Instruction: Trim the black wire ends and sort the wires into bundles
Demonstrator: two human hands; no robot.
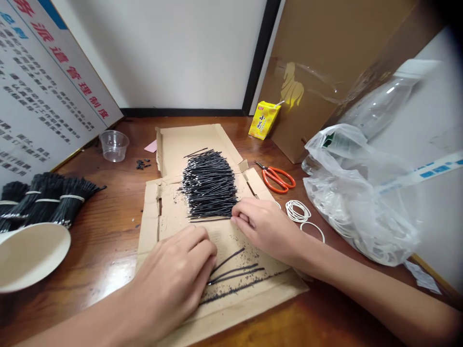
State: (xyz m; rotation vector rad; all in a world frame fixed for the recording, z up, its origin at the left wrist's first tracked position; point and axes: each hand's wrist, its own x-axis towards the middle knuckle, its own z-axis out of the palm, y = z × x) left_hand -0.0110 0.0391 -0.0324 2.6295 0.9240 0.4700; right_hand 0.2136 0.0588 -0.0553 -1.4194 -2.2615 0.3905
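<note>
A heap of short black wires point(210, 185), many with shiny ends, lies on a flattened piece of cardboard point(195, 137). My right hand point(265, 226) is at the heap's near right corner, thumb and forefinger pinched on the end of a black wire point(208, 220) along the near edge. Closer to me, my left hand point(177, 274) rests low over the cardboard with its fingers curled in; what they hold, if anything, is hidden. Beside its fingertips lie a few loose black wires point(237, 273), among dark crumbs.
Right of the cardboard lie orange-handled scissors point(277, 178), white rubber bands point(298, 211) and a plastic bag point(361, 202). A yellow drink carton point(264, 120) stands behind. On the left are banded wire bundles point(50, 197), a cream bowl point(32, 255) and a see-through cup point(114, 146).
</note>
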